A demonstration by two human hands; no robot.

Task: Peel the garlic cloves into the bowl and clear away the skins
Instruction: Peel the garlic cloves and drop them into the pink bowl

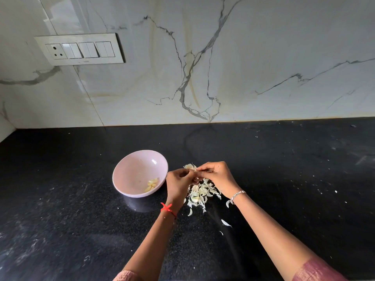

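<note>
"Garlic clove [191, 166], where is it?"
"Up between the two hands. The left hand [178, 184] and right hand [218, 175] both curl their fingers and pinch it, over the pile of skins [199, 192] on the black desk [81, 220]."
"And the pink bowl [123, 171]?"
"Just left of the hands, with peeled cloves [151, 184] inside."

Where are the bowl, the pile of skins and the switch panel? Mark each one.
bowl [134, 171]: head view, bare inner wall.
pile of skins [199, 192]: head view, middle of the heap.
switch panel [80, 49]: head view, on a rocker switch.
</note>
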